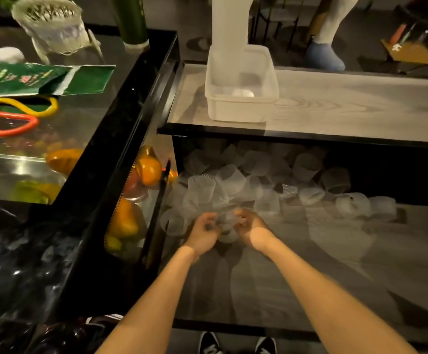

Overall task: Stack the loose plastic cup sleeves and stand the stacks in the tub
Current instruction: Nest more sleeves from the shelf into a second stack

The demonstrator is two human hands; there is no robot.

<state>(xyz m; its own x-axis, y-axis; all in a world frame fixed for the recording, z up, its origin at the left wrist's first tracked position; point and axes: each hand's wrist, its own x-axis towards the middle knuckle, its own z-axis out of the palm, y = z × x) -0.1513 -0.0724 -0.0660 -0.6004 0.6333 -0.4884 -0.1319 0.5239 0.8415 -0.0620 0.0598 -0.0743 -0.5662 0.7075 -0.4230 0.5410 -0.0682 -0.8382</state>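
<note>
You've got a clear cup sleeve caught between both hands, down on the lower shelf, well below the tub. Your left hand has its fingers curled round one side of it and your right hand is curled round the other, knuckles facing each other. It's blurred in there, so I can't tell whether that's one sleeve or a few nested.

Between your fingers and the tub lies the pile of loose cup sleeves. They're tumbled on their sides and trail off to the right beneath the tub's level. The tub itself sits on the upper shelf, translucent white. A tall stack stands upright in its far half and runs out of the top of the view.

Below and left of the tub, orange peppers show through a black-framed glass case. Further left of the tub, on the case top, lie a green packet, an orange loop and a yellow loop. Behind the tub to its right there's somebody's leg in a blue shoe. Far below the tub, at the bottom edge, are your black shoes.
</note>
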